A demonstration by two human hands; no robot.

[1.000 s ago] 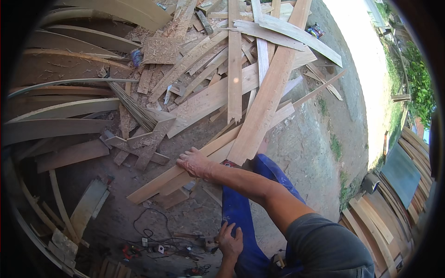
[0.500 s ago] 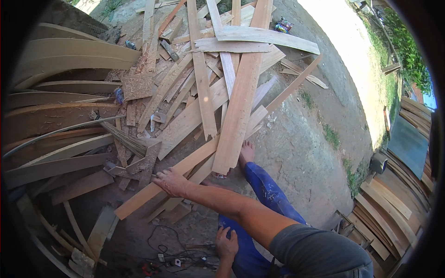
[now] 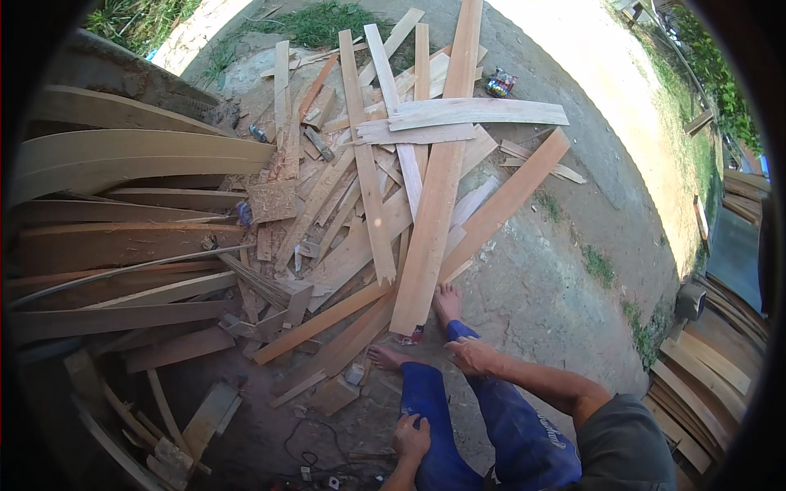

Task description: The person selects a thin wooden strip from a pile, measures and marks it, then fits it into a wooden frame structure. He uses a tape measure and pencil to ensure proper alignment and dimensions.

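My left hand (image 3: pixel 411 438) rests on my left thigh, fingers loosely bent and a little apart, holding nothing. Beside my right shin hangs my right hand (image 3: pixel 473 355), palm down with nothing seen in it; its fingertips are partly hidden. In front of my bare feet, a broad plank (image 3: pixel 435 204) lies lengthwise over other boards. A long board (image 3: pixel 516 195) slants beneath it to the right, its wide face showing. On the left, a narrow plank (image 3: pixel 319 325) slants toward the floor near my left foot.
Curved boards (image 3: pixel 139 159) are stacked along the left. Shavings and offcuts surround a wooden mallet-like piece (image 3: pixel 318 143). Two pale boards (image 3: pixel 479 113) lie across the pile. Cables (image 3: pixel 307 450) tangle near my left leg. More curved planks (image 3: pixel 696 376) lie at right.
My right hand has let go of the slanting plank and moved right, to my shin. The slanting board's right end now shows a wider face. My left hand stays at my thigh.
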